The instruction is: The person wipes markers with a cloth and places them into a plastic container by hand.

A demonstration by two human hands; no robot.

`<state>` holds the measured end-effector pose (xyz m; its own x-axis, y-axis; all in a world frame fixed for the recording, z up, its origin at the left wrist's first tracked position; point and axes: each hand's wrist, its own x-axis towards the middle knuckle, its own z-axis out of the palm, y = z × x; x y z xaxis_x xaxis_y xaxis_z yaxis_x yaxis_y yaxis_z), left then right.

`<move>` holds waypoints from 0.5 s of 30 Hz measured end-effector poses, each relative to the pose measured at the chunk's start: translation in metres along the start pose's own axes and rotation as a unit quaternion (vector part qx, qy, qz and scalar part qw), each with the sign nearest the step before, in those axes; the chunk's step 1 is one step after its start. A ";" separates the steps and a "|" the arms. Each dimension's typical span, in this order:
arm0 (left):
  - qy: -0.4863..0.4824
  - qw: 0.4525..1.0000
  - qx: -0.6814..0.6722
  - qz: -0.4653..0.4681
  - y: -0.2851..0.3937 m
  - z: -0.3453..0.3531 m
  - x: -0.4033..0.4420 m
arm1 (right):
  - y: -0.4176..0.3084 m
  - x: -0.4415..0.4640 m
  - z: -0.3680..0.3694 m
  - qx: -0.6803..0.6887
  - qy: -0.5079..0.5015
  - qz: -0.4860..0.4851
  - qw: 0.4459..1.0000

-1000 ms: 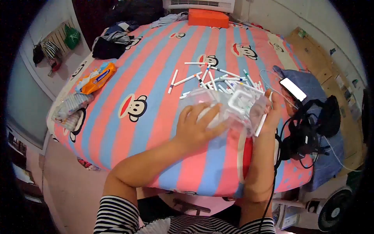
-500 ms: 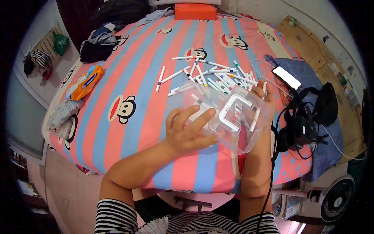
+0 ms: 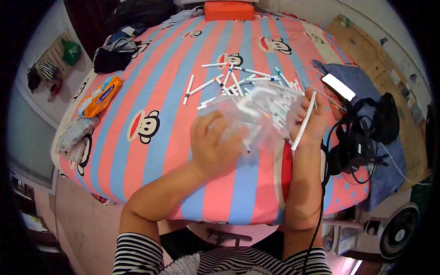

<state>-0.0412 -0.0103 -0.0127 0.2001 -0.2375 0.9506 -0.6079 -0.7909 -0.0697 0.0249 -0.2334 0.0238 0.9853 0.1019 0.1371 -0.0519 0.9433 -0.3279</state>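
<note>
A clear box (image 3: 259, 130) is showing as a blur between the two hands over the bed (image 3: 172, 146), with loose pens (image 3: 262, 79) lying behind it and partly showing through. The left hand (image 3: 211, 143) is bending its fingers at the box's side, the blur hiding whether they are gripping it; the right hand (image 3: 310, 121) is clamping its fingers on a white pen (image 3: 303, 121). A weak left hold could be letting the thin box slip or tip, and the pen could be catching its wall. A black cord (image 3: 317, 236) is crossing the right forearm and could be snagging. Farther right, a phone (image 3: 338, 87) and a black bag (image 3: 385, 121) are crowding that side; an orange packet (image 3: 101, 97) is lying well apart, leftward.
</note>
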 end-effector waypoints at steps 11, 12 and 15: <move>-0.072 0.958 -0.187 -0.203 -0.013 -0.004 0.007 | 0.008 -0.004 0.012 -0.117 0.022 -0.016 0.993; -0.090 0.950 -0.206 -0.218 -0.012 -0.006 0.009 | 0.007 -0.003 0.010 -0.103 0.020 -0.004 0.994; -0.145 0.918 -0.240 -0.279 -0.011 -0.019 0.022 | 0.008 0.003 -0.003 -0.012 0.054 0.069 0.996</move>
<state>-0.0450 0.0043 0.0144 0.7373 -0.0674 0.6722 -0.6040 -0.5115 0.6112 0.0280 -0.2265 0.0191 0.9809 0.1942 -0.0123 -0.1855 0.9144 -0.3599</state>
